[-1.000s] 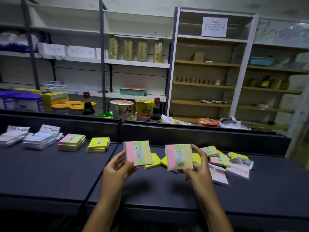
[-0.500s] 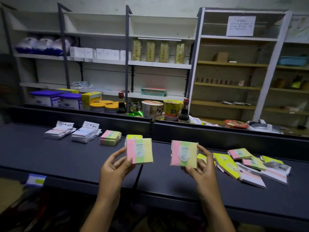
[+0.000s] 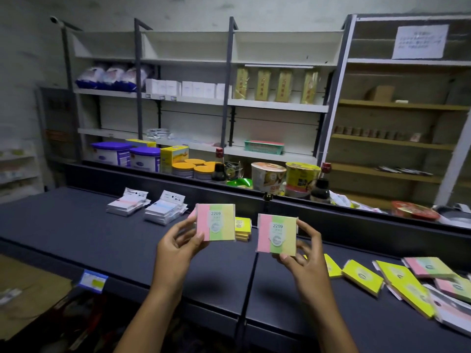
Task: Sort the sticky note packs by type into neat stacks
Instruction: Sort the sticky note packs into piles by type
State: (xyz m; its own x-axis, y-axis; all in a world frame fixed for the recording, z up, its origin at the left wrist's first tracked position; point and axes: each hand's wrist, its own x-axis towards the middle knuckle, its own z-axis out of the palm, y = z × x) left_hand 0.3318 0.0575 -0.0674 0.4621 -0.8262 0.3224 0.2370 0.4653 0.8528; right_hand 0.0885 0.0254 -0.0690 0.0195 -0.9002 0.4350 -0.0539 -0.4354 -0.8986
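— What have the hands got?

— My left hand (image 3: 178,247) pinches one pink-green-yellow pack (image 3: 216,222) above the dark counter (image 3: 76,233); my right hand (image 3: 304,261) grips a matching pack (image 3: 277,236) (both labels read 2209).

— And the sorted stacks?

— A yellow stack (image 3: 243,229) sits just behind; loose packs (image 3: 407,284) lie scattered at right.

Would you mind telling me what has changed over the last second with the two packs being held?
The left hand carried its striped pack leftward, away from the loose pile and up in front of the sorted stacks; the right hand followed with its pack. Nothing was released or picked up. Both grips, the stacks and the pile are unchanged.
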